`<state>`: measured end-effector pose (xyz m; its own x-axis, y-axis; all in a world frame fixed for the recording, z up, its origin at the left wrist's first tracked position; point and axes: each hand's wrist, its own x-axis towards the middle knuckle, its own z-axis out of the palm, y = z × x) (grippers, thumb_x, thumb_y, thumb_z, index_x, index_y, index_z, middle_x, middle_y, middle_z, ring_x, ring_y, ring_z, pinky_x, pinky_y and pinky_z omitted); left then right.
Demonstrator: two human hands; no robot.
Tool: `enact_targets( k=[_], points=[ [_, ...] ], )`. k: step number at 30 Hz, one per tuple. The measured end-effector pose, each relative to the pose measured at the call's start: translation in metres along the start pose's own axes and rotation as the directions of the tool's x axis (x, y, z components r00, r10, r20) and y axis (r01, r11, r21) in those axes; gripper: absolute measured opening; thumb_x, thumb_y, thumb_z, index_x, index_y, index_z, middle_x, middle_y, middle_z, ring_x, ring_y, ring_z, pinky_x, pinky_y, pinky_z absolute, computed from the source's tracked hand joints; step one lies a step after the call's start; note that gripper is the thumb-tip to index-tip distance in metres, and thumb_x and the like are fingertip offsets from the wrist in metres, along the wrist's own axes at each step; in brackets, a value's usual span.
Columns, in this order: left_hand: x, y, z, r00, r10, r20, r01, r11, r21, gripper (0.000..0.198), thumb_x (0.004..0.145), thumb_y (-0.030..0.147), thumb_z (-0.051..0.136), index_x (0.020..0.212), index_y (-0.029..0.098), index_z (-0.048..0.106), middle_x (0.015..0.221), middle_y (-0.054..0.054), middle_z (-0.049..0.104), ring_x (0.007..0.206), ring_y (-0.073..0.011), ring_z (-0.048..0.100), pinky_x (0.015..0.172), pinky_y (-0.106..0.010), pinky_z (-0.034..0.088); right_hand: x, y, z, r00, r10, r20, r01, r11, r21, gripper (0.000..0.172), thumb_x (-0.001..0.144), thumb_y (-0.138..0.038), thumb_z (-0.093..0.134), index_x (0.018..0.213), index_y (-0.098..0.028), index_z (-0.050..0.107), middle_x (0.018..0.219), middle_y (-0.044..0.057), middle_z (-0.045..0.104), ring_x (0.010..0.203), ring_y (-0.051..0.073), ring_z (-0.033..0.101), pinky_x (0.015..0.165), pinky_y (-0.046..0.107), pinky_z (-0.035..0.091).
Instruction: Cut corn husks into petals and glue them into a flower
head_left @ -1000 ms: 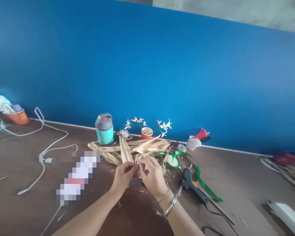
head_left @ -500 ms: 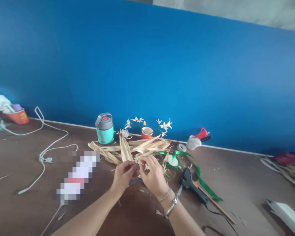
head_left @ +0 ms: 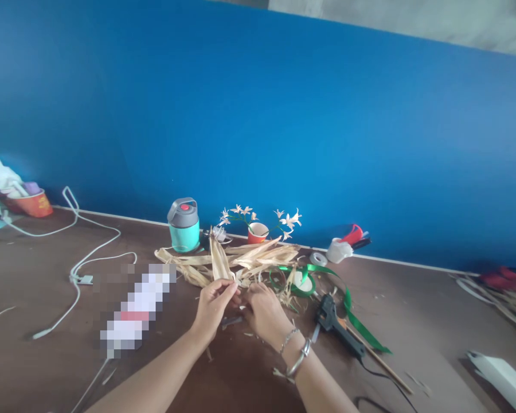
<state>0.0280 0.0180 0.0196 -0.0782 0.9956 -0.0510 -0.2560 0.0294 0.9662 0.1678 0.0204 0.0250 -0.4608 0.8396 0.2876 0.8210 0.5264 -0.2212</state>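
My left hand (head_left: pixel 214 304) is closed in a pinch, with a small pale piece of corn husk (head_left: pixel 236 280) at its thumb and fingertip. Close by on the right, my right hand (head_left: pixel 266 312) has curled fingers pointing down; what they hold, if anything, is hidden. A bracelet and a bangle (head_left: pixel 299 361) circle that wrist. Just beyond both hands lies a heap of dry corn husks (head_left: pixel 266 257). Below the fingers, a dark slim tool (head_left: pixel 232 321) rests on the table, partly covered.
Behind the husks stand a turquoise flask (head_left: pixel 184 232) and an orange paper cup (head_left: pixel 257 234) with pale flowers (head_left: pixel 290 219). To the right lie green ribbon (head_left: pixel 363 327), a glue gun (head_left: pixel 339 327) and a thin stick (head_left: pixel 384 364). White cables (head_left: pixel 75 275) cross the left side.
My right hand has turned downward, its fingertips dropping away from the left hand's. The left hand has barely moved, and the pale piece at its fingertips shows more clearly.
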Motion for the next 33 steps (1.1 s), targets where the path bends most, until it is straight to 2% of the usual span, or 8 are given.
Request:
enact_targets(
  k=[4,7,12,15,17,23,28,33],
  points=[
    [0.002,-0.003,-0.001,0.999,0.0,0.039,0.003,0.997,-0.074,0.022,0.065,0.036,0.071,0.068,0.015,0.066,0.06,-0.001,0.064,0.051,-0.012,0.057,0.05,-0.021,0.044,0.001,-0.001,-0.001,1.0,-0.005,-0.018,0.006,0.999,0.045,0.015,0.069,-0.006,0.053,0.07,-0.019,0.06,0.077,0.008,0.062,0.078,0.022,0.057,0.071,0.033,0.045],
    [0.002,-0.003,-0.002,0.995,-0.04,0.096,0.055,0.985,-0.163,0.022,0.066,0.035,0.071,0.07,0.014,0.065,0.057,0.001,0.062,0.051,-0.0108,0.055,0.052,-0.022,0.045,0.006,0.0,-0.007,0.991,0.08,-0.106,-0.053,0.971,0.234,0.016,0.072,-0.005,0.05,0.07,-0.019,0.059,0.073,0.006,0.062,0.074,0.02,0.058,0.068,0.031,0.046],
    [0.003,-0.003,-0.002,0.981,-0.104,0.162,0.146,0.951,-0.274,0.022,0.064,0.033,0.074,0.066,0.014,0.063,0.057,0.001,0.061,0.05,-0.0096,0.054,0.052,-0.021,0.043,0.013,-0.003,-0.021,0.922,0.357,-0.147,-0.143,0.67,0.728,0.006,0.075,-0.017,0.053,0.072,-0.019,0.058,0.064,0.0,0.061,0.056,0.014,0.055,0.053,0.024,0.047],
    [0.003,-0.005,-0.003,0.961,-0.157,0.227,0.227,0.919,-0.322,0.02,0.063,0.03,0.075,0.063,0.014,0.062,0.056,0.002,0.06,0.048,-0.0081,0.052,0.05,-0.02,0.042,0.014,-0.007,-0.025,0.905,0.42,-0.074,-0.159,0.494,0.855,0.006,0.073,-0.023,0.059,0.071,-0.018,0.057,0.062,-0.001,0.06,0.052,0.012,0.053,0.047,0.021,0.045],
    [0.004,-0.006,-0.004,0.947,-0.18,0.265,0.267,0.901,-0.343,0.019,0.062,0.029,0.075,0.063,0.014,0.063,0.056,0.002,0.06,0.047,-0.0072,0.052,0.049,-0.019,0.041,0.014,-0.009,-0.026,0.906,0.421,-0.055,-0.151,0.44,0.885,0.008,0.072,-0.025,0.06,0.072,-0.018,0.057,0.065,0.0,0.061,0.054,0.012,0.054,0.049,0.021,0.046],
    [0.003,-0.005,-0.005,0.925,-0.186,0.332,0.313,0.867,-0.387,0.018,0.063,0.027,0.076,0.064,0.012,0.065,0.056,0.0,0.061,0.045,-0.0056,0.052,0.046,-0.016,0.039,0.012,-0.009,-0.024,0.923,0.36,-0.138,-0.082,0.534,0.842,0.001,0.072,-0.018,0.057,0.073,-0.018,0.057,0.07,0.0,0.063,0.061,0.013,0.057,0.058,0.024,0.048],
    [0.002,0.0,-0.004,0.907,-0.205,0.368,0.349,0.856,-0.382,0.019,0.061,0.026,0.077,0.062,0.011,0.065,0.054,0.0,0.06,0.042,-0.0046,0.049,0.043,-0.015,0.036,0.01,-0.009,-0.026,0.932,0.273,-0.241,-0.004,0.669,0.743,0.007,0.073,-0.014,0.053,0.074,-0.019,0.058,0.072,0.001,0.062,0.067,0.014,0.058,0.063,0.025,0.048],
    [0.001,0.004,-0.003,0.892,-0.208,0.4,0.368,0.849,-0.379,0.02,0.061,0.026,0.077,0.058,0.011,0.064,0.053,0.0,0.058,0.042,-0.0039,0.047,0.044,-0.015,0.035,0.009,-0.012,-0.029,0.925,0.226,-0.306,0.05,0.726,0.686,0.011,0.073,-0.011,0.051,0.073,-0.02,0.057,0.072,0.0,0.061,0.065,0.013,0.056,0.063,0.024,0.047]
  ],
)
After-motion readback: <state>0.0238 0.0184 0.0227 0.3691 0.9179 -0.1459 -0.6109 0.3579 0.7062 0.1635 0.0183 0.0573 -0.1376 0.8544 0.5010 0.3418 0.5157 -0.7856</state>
